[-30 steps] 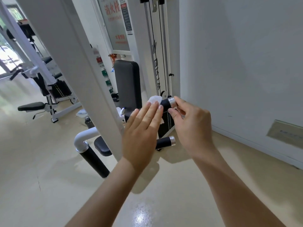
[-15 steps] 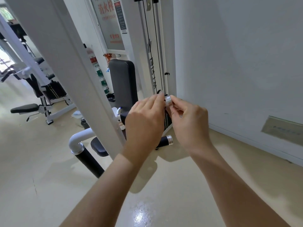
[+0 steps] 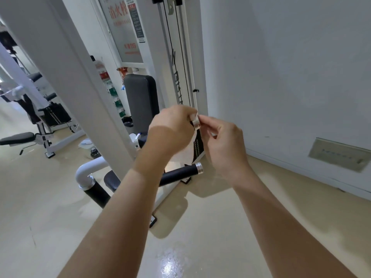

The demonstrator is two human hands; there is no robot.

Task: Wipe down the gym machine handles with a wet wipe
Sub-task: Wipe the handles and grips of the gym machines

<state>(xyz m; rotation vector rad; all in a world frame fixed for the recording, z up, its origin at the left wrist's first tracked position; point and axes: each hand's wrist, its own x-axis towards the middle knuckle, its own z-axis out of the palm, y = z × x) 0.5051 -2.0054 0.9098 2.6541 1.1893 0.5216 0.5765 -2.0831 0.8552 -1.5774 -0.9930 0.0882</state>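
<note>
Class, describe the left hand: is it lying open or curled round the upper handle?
Curled round it. The left hand has its fingers wrapped over the upper handle, leaving only its silver end showing.

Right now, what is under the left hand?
The left hand grips the upper black handle; only its round silver metal end cap shows. The black grip and any wet wipe beneath the fingers are covered.

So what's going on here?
A person is wiping a gym machine. The left hand grips the upper handle, with a white wipe hanging below the palm. The right hand pinches that handle's silver end. The lower handle has no hand on it.
</note>
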